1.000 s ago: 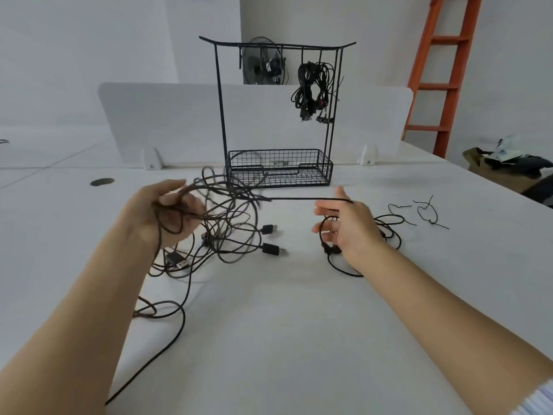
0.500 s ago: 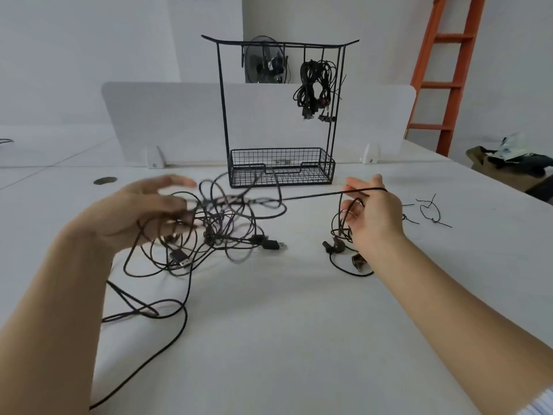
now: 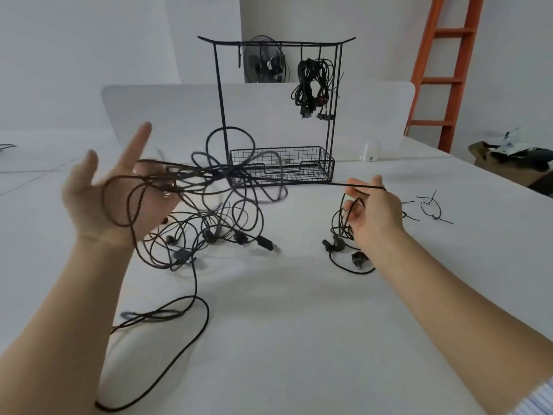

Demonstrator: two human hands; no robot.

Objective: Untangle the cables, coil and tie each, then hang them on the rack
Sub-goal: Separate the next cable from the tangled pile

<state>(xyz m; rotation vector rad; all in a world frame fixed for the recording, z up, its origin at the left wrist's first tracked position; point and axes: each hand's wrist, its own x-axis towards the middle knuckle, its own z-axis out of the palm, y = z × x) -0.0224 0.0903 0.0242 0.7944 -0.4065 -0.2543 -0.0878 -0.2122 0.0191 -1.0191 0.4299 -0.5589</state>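
A tangle of black cables [image 3: 215, 205] is lifted off the white table [image 3: 299, 324], with plugs dangling near the surface and one long strand trailing toward me. My left hand [image 3: 119, 205] is raised palm up with index finger and thumb spread; cable loops drape across the palm. A taut strand [image 3: 338, 184] runs from the tangle to my right hand [image 3: 377, 217], which grips a small coil [image 3: 341, 223] of that cable with curled fingers. The black wire rack [image 3: 220, 94] stands behind, with a bundle of tied cables [image 3: 312, 82] hanging from its top bar.
Black twist ties [image 3: 431, 208] lie on the table right of my right hand. The rack's wire basket [image 3: 281, 166] sits just behind the tangle. A white divider [image 3: 167, 109] crosses the back; an orange ladder [image 3: 449, 70] and a cardboard box [image 3: 508, 163] stand at right.
My left hand let go its grip on the tangle, opened and rose, lifting the loops on its palm. My right hand closed on the strand and gathered a small coil.
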